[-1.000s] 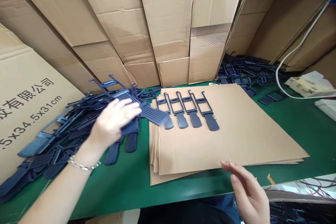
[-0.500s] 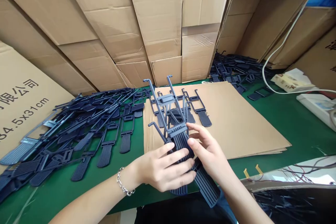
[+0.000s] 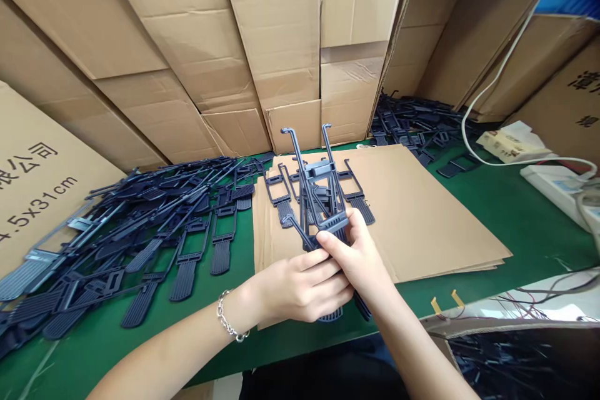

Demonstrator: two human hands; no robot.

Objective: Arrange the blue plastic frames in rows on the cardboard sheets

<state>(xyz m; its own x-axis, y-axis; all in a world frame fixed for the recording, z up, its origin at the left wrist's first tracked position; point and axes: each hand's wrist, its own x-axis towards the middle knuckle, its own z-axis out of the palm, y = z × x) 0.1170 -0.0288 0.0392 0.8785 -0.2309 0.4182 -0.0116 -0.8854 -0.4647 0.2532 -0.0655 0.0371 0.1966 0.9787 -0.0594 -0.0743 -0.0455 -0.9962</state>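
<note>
1. Left hand (image 3: 302,287) and right hand (image 3: 359,256) curl firmly around dark frames (image 3: 320,169), above the cardboard sheets' (image 3: 435,231) left part.
2. These partly hide laid-out frames (image 3: 284,211).
3. A pile (image 3: 154,212) crowds left; a heap (image 3: 417,119) lies far right.

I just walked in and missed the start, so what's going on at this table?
A person is holding a bunch of dark frames in both hands, the left hand and the right hand close together. Behind it, other frames lie on stacked cardboard sheets. A big heap sits to the left, another pile at the back right.
</note>
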